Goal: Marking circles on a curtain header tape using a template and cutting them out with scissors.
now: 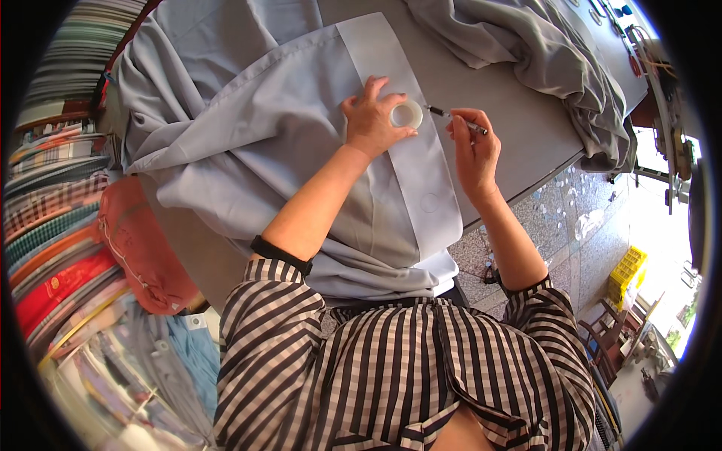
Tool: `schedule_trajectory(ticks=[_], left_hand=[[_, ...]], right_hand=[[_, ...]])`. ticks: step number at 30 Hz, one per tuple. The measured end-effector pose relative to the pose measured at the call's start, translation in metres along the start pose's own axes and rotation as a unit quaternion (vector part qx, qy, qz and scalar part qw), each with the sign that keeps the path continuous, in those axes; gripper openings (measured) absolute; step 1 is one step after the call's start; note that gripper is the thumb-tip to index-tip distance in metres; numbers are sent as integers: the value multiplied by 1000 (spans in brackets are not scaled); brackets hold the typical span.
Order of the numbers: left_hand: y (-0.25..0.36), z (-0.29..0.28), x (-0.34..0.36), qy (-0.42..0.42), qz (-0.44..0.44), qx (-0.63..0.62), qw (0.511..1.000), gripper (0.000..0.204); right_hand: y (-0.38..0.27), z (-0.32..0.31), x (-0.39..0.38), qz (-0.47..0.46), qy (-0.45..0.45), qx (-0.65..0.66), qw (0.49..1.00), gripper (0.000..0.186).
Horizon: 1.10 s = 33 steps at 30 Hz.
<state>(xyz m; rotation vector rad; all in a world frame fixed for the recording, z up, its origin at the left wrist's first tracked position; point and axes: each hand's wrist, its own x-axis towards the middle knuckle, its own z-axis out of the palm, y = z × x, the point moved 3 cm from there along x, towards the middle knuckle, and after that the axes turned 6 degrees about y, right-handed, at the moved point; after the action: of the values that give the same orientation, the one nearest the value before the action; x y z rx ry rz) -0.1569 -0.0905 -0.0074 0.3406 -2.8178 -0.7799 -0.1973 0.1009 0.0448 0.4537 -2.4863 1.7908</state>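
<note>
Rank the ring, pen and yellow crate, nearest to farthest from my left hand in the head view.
1. Ring: between the left hand's thumb and forefinger.
2. Pen: to its right, in the right hand.
3. Yellow crate: far right.

Place: a sewing workshop or a cloth shop with a work area; which of the two is unclear
Shelves: piles of folded fabric (pixel 56 218) in many colours and checks, stacked down the left of the frame
Table: a broad grey worktop (pixel 470 98), upper centre, with a pale grey cloth (pixel 293 128) and a darker grey cloth (pixel 519 45) spread over it
Floor: speckled tiles (pixel 538 244) strewn with pale scraps (pixel 590 223), right of centre
</note>
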Motion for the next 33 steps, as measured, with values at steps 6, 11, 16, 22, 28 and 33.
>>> schedule_trajectory(ticks=[6,11,16,22,28,33], left_hand=[[-1,0,-2,6,0,-4,1000,65],[-1,0,-3,11,-7,-14,1000,62],[-1,1,-4,13,-14,-21,1000,55],[-3,3,-4,18,-8,-13,1000,51],[-4,4,-7,18,-4,8,1000,51],[-1,3,-8,24,3,16,1000,56]], right_hand=[[2,9,10,-15,20,23,999,10],[-7,29,10,-101,-104,-73,987,8],[-4,39,13,-215,-115,-98,965,9],[-17,41,13,-246,-136,-204,938,7],[-24,54,32,-155,-210,-229,938,6],[-21,58,36,-130,-202,-101,965,9]])
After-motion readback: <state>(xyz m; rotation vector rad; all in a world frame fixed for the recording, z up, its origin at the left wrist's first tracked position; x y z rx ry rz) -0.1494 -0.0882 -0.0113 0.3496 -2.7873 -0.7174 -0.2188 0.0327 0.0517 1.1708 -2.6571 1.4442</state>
